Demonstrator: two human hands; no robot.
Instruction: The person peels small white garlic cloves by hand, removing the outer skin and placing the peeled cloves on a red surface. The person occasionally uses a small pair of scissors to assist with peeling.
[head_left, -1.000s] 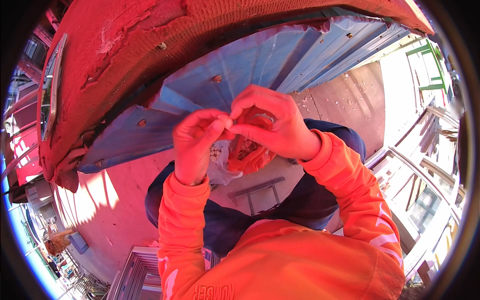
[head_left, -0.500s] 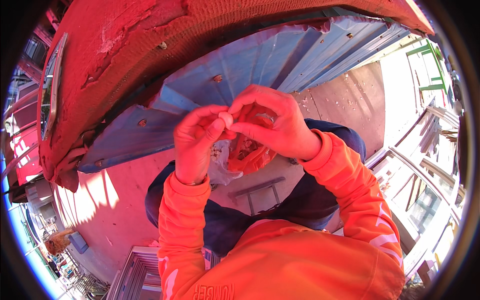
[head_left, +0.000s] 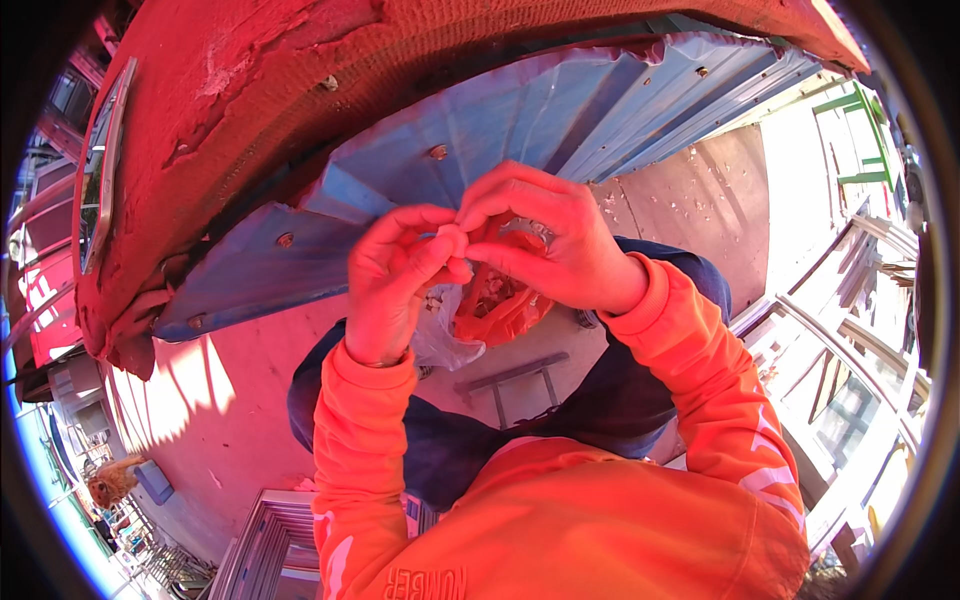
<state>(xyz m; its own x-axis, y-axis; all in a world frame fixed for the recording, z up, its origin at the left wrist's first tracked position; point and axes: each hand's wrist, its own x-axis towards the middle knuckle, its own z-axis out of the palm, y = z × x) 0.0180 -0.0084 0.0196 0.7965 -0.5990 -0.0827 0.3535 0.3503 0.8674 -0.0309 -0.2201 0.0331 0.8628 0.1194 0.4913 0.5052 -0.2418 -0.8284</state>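
My left hand point(head_left: 385, 295) and my right hand point(head_left: 565, 240) meet in front of me, fingertips nearly touching. Between the left thumb and fingers is a small pale rounded piece that looks like a garlic clove point(head_left: 453, 238); the right thumb and fingertips pinch at its side. Below the hands, an orange-red plastic bag point(head_left: 505, 322) hangs open with small pale bits inside. Beside it, under my left wrist, a whitish see-through bag point(head_left: 440, 345) holds more pale pieces, partly hidden by the hand.
A blue corrugated metal sheet point(head_left: 470, 130) with rusty bolts stands close ahead, under a thick red covering point(head_left: 270, 80). Between my knees is a low metal bar frame point(head_left: 515, 375). Stacked frames point(head_left: 265, 540) lie at lower left; white frames and slats point(head_left: 840, 340) are on the right.
Both hands stay in nearly the same place. The left thumb has moved up over the pale piece, so less of it shows.
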